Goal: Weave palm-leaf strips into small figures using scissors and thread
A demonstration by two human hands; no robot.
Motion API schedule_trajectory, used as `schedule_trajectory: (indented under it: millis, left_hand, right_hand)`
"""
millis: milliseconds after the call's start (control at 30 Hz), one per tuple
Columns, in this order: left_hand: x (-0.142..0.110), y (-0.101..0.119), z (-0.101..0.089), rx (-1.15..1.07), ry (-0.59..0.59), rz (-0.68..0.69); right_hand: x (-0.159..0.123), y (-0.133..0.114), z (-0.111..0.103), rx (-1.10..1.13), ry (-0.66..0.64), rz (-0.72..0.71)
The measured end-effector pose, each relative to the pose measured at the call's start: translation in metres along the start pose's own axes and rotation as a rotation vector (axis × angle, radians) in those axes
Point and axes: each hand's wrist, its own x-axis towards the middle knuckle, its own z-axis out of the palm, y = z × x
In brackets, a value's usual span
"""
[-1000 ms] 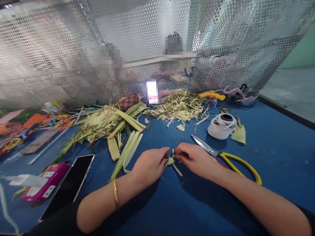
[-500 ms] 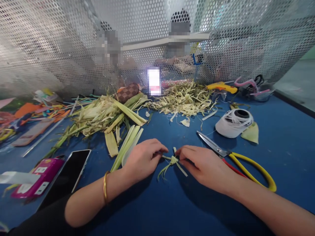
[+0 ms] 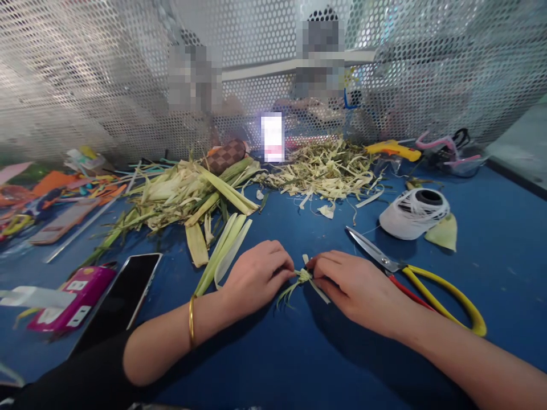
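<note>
A small knot of pale green leaf strips [image 3: 301, 277] lies just above the blue table [image 3: 299, 364], pinched from both sides. My left hand [image 3: 256, 276], with a gold bangle on its wrist, grips the knot's left end with closed fingers. My right hand [image 3: 356, 287] pinches the right end, fingers closed. Frayed strip ends hang down from the knot towards me. Yellow-handled scissors [image 3: 410, 270] lie shut on the table right beside my right hand.
A heap of long leaves [image 3: 188, 199] and a pile of shredded strips [image 3: 329, 168] lie further back. A white thread spool [image 3: 412, 213] stands at right, a black phone [image 3: 123, 296] and a pink box [image 3: 72, 296] at left. Perforated metal screens wall the table; two people sit behind them.
My hands have drawn slightly closer together on the knot. The camera has tilted, so everything sits a little lower and further right than one second ago.
</note>
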Motion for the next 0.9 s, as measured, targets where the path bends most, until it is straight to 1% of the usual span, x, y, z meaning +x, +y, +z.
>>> schedule_trajectory:
  millis: [133, 233, 300, 400, 467, 533, 600, 700, 800, 900]
  left_hand:
    - [0.004, 0.004, -0.008, -0.181, -0.021, -0.234]
    - [0.01, 0.008, -0.015, -0.209, -0.095, -0.369]
    - [0.015, 0.01, -0.02, -0.186, -0.158, -0.399]
    - [0.021, 0.011, -0.025, -0.214, -0.224, -0.373]
    - [0.024, 0.01, -0.025, -0.312, -0.236, -0.34]
    - [0.027, 0.009, -0.02, -0.456, -0.214, -0.335]
    - [0.029, 0.007, -0.014, -0.614, -0.186, -0.388]
    - [0.031, 0.006, -0.004, -0.819, -0.212, -0.526]
    - [0.034, 0.006, 0.002, -0.955, -0.271, -0.598]
    - [0.037, 0.005, 0.003, -1.018, -0.318, -0.64]
  right_hand:
    - [0.001, -0.001, -0.001, -0.049, -0.009, -0.043]
    - [0.001, -0.002, -0.002, -0.137, -0.046, -0.082]
    - [0.002, -0.002, -0.003, -0.18, -0.065, -0.098]
    - [0.003, -0.001, -0.003, -0.202, -0.077, -0.123]
    - [0.004, -0.001, -0.003, -0.204, -0.079, -0.14]
    - [0.004, 0.0, -0.002, -0.205, -0.076, -0.145]
    - [0.004, 0.001, -0.003, -0.186, -0.071, -0.137]
    - [0.004, 0.001, -0.006, -0.095, -0.071, -0.094]
    - [0.005, 0.003, -0.009, 0.03, -0.073, -0.042]
    - [0.004, 0.005, -0.01, 0.101, -0.075, 0.005]
